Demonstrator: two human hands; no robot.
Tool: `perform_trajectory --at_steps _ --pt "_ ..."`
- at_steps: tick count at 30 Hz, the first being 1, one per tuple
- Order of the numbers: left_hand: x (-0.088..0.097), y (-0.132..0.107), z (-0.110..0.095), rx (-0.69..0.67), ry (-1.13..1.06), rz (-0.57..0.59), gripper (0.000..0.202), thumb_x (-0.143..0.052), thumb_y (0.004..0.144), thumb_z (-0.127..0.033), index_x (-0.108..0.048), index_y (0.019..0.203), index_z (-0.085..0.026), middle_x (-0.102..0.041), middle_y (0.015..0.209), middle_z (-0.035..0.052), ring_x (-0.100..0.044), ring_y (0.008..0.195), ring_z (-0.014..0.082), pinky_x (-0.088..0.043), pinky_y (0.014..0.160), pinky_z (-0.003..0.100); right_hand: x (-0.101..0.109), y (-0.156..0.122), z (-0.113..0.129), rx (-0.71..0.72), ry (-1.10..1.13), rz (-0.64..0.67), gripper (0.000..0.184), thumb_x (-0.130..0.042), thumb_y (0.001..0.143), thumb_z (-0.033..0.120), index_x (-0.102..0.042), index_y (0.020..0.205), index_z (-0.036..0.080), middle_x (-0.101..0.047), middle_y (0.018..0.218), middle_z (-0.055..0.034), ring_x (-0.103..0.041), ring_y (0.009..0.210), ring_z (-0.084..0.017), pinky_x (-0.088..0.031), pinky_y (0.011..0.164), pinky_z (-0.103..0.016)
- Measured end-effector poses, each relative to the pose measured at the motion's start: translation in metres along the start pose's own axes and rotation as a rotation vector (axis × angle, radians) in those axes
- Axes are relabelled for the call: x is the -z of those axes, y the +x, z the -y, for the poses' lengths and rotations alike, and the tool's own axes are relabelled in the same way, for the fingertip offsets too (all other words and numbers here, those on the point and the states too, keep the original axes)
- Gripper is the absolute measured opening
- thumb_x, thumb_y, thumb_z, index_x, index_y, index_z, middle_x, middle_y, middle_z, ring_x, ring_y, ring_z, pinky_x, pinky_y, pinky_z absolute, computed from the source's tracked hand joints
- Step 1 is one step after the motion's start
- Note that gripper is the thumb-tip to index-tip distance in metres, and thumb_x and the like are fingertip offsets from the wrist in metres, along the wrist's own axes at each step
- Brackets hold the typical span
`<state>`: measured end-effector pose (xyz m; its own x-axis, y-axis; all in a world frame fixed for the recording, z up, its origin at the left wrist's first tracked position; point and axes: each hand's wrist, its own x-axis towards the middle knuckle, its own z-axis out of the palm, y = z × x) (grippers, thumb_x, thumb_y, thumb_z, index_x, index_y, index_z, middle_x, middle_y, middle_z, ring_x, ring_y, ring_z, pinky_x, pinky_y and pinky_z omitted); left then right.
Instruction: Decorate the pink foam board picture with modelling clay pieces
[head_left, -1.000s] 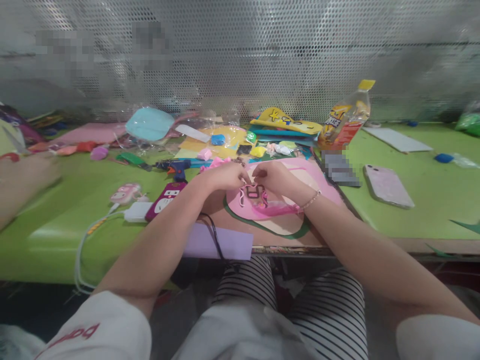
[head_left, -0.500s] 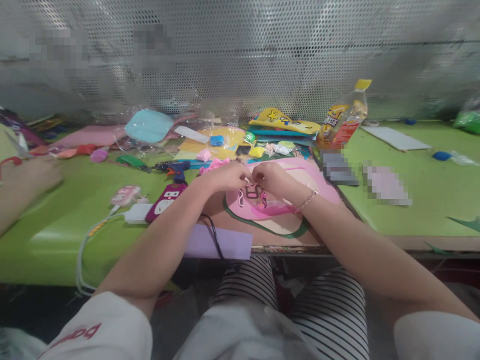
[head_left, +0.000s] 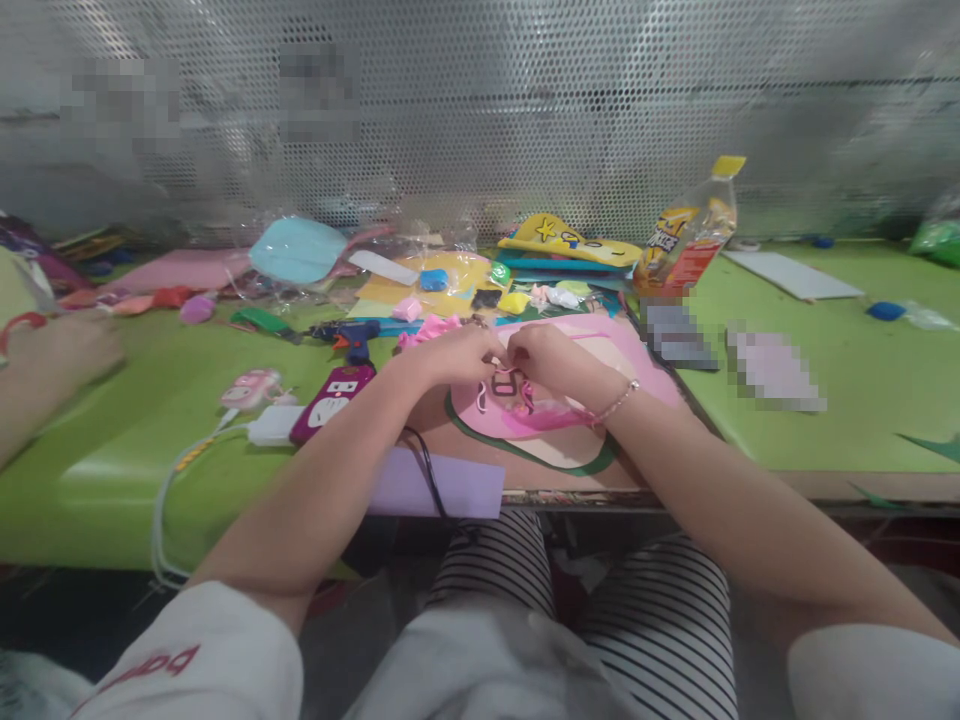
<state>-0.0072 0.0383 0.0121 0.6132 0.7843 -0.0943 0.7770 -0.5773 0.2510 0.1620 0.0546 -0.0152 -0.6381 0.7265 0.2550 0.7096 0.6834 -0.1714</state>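
A pink and cream cut-out (head_left: 577,452) with a dark green edge lies flat before me. It bears dark square outlines (head_left: 504,384), pink squiggly strands and a bright pink smear (head_left: 551,420). Above its upper part, my left hand (head_left: 474,352) and my right hand (head_left: 536,350) meet with closed, pinching fingertips. Between them shows a thin pink strand (head_left: 510,371), apparently soft clay; the fingers partly hide it. A beaded bracelet (head_left: 621,398) circles my right wrist.
Purple phone (head_left: 334,402), white charger (head_left: 274,426) with cable and a blue glue gun (head_left: 358,342) lie left. Behind are wrapped clay lumps (head_left: 433,280), yellow cut-outs (head_left: 570,243) and a bottle (head_left: 690,235). At far left, another person's hand (head_left: 86,345) is beside red-handled scissors (head_left: 22,325).
My hands stay almost in place over the cut-out, with only slight finger movement. The right hand shifts a little to the right, and the pink strand shows more clearly between the fingertips.
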Motion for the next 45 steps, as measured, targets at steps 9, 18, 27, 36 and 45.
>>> perform_trajectory --at_steps 9,18,27,36,45 --pt "0.001 -0.001 -0.003 0.003 0.004 0.050 0.037 -0.045 0.073 -0.013 -0.070 0.100 -0.018 -0.071 0.085 0.0041 -0.058 0.069 0.0121 -0.038 0.061 0.022 0.002 -0.001 -0.003 0.013 -0.025 0.039 0.019 -0.052 0.072 0.006 -0.069 0.073 0.013 -0.067 0.071 -0.0075 -0.055 0.061 -0.013 -0.035 0.056 -0.022" --pt "-0.001 -0.001 -0.001 -0.004 0.009 0.032 0.039 -0.045 0.074 -0.013 -0.069 0.104 -0.018 -0.070 0.081 0.0036 -0.055 0.062 0.0107 -0.037 0.058 0.022 0.005 0.000 -0.006 0.043 -0.046 0.041 0.025 -0.049 0.072 0.005 -0.071 0.080 0.012 -0.069 0.074 -0.0093 -0.056 0.064 -0.015 -0.037 0.062 -0.024" --pt "0.000 -0.001 0.001 -0.024 0.012 0.013 0.039 -0.045 0.073 -0.013 -0.069 0.104 -0.017 -0.068 0.076 0.0034 -0.052 0.059 0.0102 -0.036 0.058 0.023 -0.004 0.003 -0.008 0.041 -0.003 -0.014 0.023 -0.048 0.073 0.005 -0.069 0.079 0.012 -0.067 0.077 -0.0081 -0.054 0.065 -0.013 -0.036 0.061 -0.022" --pt "0.000 0.000 -0.003 -0.034 0.032 0.025 0.033 -0.044 0.073 -0.011 -0.070 0.094 -0.017 -0.066 0.074 0.0025 -0.053 0.062 0.0106 -0.036 0.060 0.023 -0.002 -0.001 -0.005 0.042 -0.004 0.007 0.018 -0.050 0.071 0.005 -0.067 0.072 0.012 -0.064 0.070 -0.0065 -0.050 0.062 -0.013 -0.033 0.058 -0.023" --pt "0.002 -0.001 0.000 -0.022 0.044 0.025 0.039 -0.044 0.074 -0.013 -0.068 0.105 -0.018 -0.066 0.074 0.0023 -0.052 0.060 0.0104 -0.035 0.058 0.023 0.006 -0.004 -0.004 0.032 -0.043 0.058 0.024 -0.048 0.072 0.004 -0.070 0.078 0.013 -0.069 0.074 -0.0099 -0.057 0.064 -0.016 -0.035 0.058 -0.025"
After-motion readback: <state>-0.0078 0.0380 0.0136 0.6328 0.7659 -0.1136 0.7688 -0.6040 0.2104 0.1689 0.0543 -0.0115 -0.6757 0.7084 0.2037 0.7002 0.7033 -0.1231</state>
